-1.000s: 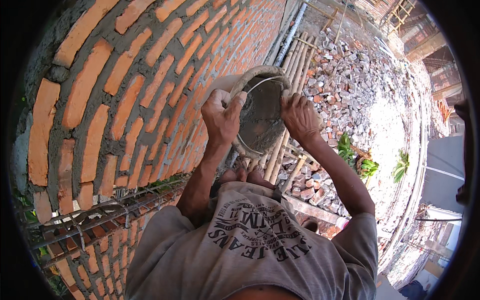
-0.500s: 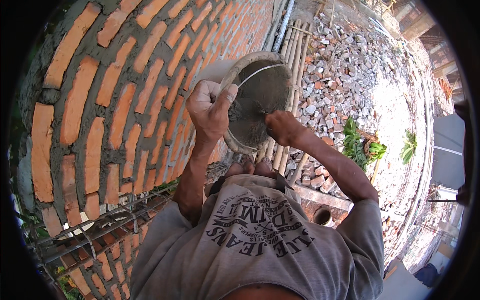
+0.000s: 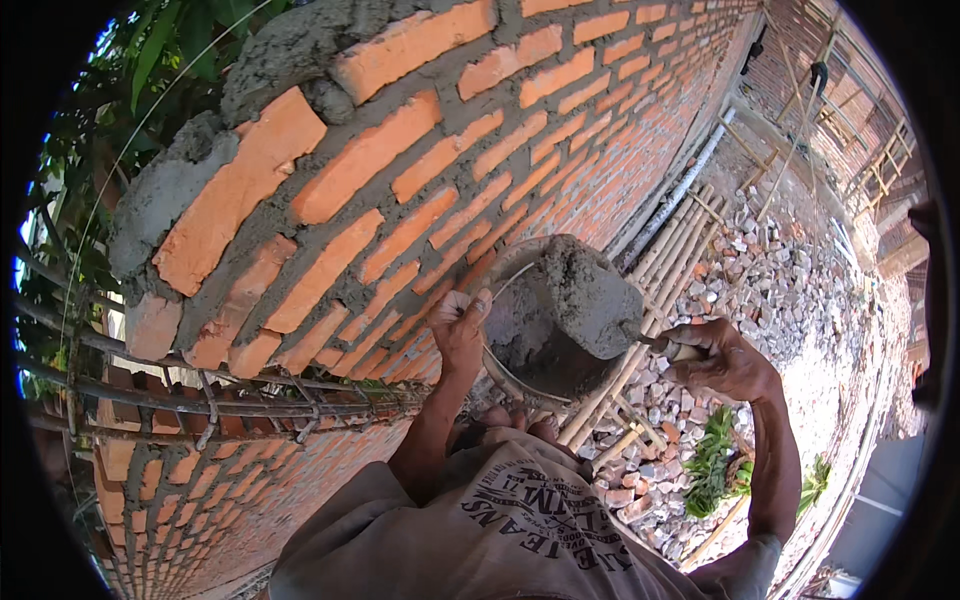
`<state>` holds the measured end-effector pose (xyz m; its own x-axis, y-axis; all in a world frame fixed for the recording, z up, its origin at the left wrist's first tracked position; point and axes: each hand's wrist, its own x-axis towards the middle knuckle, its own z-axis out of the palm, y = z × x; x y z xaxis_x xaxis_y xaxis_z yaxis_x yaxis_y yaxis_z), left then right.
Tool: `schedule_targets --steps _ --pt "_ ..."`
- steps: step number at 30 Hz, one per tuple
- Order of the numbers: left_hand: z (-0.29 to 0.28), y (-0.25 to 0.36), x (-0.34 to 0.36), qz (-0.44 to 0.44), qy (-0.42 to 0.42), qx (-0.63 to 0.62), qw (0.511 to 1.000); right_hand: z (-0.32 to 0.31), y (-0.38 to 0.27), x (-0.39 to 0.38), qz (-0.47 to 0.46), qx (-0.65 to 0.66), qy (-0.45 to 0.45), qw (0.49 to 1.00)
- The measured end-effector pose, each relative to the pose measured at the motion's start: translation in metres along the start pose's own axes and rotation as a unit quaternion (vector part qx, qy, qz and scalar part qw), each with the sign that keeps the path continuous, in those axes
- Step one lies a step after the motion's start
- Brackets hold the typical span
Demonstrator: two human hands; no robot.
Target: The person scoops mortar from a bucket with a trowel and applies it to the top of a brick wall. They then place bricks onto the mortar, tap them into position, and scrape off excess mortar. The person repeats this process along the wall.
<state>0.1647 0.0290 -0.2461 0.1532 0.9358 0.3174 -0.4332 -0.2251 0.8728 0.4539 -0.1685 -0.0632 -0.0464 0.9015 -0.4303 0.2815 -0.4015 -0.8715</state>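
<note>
My left hand [image 3: 460, 322] is closed on the rim and thin wire handle of a round bucket [image 3: 540, 392], which it holds tilted beside the brick wall [image 3: 400, 210]. Dark wet mortar coats the bucket's inside. In my right hand [image 3: 725, 360] is the handle of a trowel [image 3: 672, 349]. A thick heap of grey mortar [image 3: 595, 300] sits on the trowel over the bucket's mouth and hides the blade. Fresh mortar [image 3: 290, 55] also lies along the wall's upper edge at the far left.
Bamboo poles [image 3: 665, 265] run lengthwise beside the wall, close to my feet. Broken brick rubble [image 3: 760, 290] covers the ground to the right, with green leaves [image 3: 712, 465] on it. Steel reinforcing bars [image 3: 230, 405] stick out at the left, and a string [image 3: 130, 140] stretches past the wall's end.
My view has swung toward the wall's top edge. My right hand has risen out of the bucket, lifting a trowel loaded with mortar. My left hand still holds the bucket.
</note>
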Motion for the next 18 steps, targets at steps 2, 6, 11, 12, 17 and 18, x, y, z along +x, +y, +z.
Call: schedule_targets --steps 2,6,11,12,17,18 --pt "-0.002 0.001 -0.011 -0.047 0.017 -0.03 0.998 -0.017 -0.052 -0.006 -0.075 -0.117 -0.003 0.99" --pt "-0.006 0.006 -0.027 -0.064 0.025 0.162 0.984 -0.022 -0.154 -0.003 -0.197 0.002 0.009 0.98" --pt "-0.019 0.002 -0.041 -0.08 0.028 0.228 0.97 -0.004 -0.287 0.026 -0.415 -0.048 -0.063 0.906" --pt "-0.022 0.0 -0.042 -0.078 0.039 0.213 0.973 0.002 -0.309 0.035 -0.467 -0.106 -0.018 0.877" --pt "-0.029 0.001 -0.047 -0.052 0.085 0.172 0.98 0.017 -0.392 0.071 -0.517 -0.297 0.066 0.8" --pt "-0.03 0.004 -0.049 -0.063 0.092 0.18 0.977 0.018 -0.406 0.079 -0.51 -0.329 0.077 0.791"
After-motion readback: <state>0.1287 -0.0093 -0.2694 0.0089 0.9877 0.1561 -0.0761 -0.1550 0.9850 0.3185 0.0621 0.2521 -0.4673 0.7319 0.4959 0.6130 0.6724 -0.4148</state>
